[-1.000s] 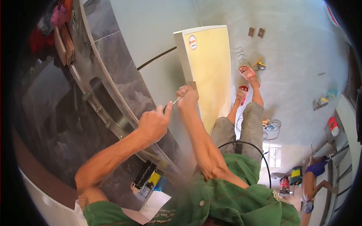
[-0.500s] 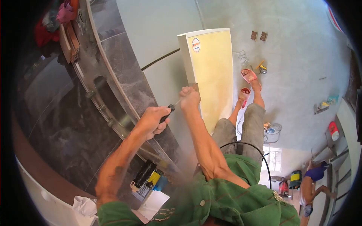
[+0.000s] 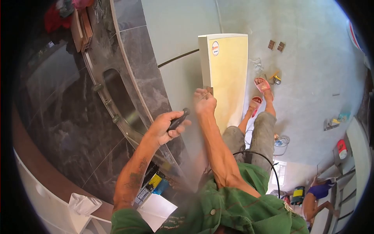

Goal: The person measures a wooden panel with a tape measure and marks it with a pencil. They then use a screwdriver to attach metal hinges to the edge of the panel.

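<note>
My left hand (image 3: 165, 128) is wrapped round the black handle of a screwdriver (image 3: 178, 119), its shaft end towards my other hand; the shaft is hard to make out. My right hand (image 3: 205, 103) is closed at the near side edge of a tall door panel (image 3: 228, 74), which has a pale yellow face, a white edge and a round sticker (image 3: 215, 48). A small brownish metal piece, perhaps a hinge (image 3: 210, 90), shows by its fingertips, partly hidden by them.
Dark marbled stone counter (image 3: 58, 128) with a sink opening (image 3: 117, 89) lies left. Below it are a white paper (image 3: 157, 212) and a blue-yellow box (image 3: 157, 185). My sandalled feet (image 3: 263, 85) stand right of the panel, near a yellow-handled tool (image 3: 276, 78). Another person (image 3: 317, 195) is at lower right.
The whole view has shifted, with the panel and hands now further right in it. The screwdriver handle sits a little further from my right hand.
</note>
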A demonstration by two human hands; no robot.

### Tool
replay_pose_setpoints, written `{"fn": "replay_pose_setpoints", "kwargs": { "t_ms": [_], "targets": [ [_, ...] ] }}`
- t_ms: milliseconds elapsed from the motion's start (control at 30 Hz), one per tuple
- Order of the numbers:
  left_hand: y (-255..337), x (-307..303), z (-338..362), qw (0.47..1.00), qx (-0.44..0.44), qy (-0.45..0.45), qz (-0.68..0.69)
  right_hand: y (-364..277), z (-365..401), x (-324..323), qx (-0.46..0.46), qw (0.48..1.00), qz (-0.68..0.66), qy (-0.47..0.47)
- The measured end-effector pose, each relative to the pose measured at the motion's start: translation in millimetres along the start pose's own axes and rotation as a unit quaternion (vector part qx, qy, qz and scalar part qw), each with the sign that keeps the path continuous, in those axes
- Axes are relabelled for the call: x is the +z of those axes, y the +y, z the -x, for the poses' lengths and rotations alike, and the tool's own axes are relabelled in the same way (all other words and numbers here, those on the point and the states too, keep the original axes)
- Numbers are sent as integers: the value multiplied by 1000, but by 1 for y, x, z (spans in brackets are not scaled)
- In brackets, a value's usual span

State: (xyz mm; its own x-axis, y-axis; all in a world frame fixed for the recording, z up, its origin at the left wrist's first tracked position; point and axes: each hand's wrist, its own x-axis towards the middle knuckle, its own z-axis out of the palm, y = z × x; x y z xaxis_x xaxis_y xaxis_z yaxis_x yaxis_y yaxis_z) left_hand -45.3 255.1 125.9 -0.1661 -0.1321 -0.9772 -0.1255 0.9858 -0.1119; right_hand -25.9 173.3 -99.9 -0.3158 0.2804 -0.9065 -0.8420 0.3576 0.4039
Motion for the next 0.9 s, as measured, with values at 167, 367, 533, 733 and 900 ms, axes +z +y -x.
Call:
{"fn": "replay_pose_setpoints", "kwargs": {
  "t_ms": [167, 367, 533, 733, 900],
  "targets": [
    [13, 9, -5, 910, 96, 14, -404, -11, 13, 7, 28, 1000, 14, -3],
    [-8, 7, -10, 437, 394, 86, -804, -13, 28, 16, 28, 1000, 6, -5],
    [-7, 8, -5, 710, 357, 98, -598, -14, 12, 8, 47, 999, -19, -6],
    [-1, 7, -3, 996, 8, 13, -86, -13, 25, 19, 21, 999, 18, -34],
    [2, 15, -9, 688, 258, 60, -676, -18, 25, 20, 34, 999, 0, -22]
  ]
}}
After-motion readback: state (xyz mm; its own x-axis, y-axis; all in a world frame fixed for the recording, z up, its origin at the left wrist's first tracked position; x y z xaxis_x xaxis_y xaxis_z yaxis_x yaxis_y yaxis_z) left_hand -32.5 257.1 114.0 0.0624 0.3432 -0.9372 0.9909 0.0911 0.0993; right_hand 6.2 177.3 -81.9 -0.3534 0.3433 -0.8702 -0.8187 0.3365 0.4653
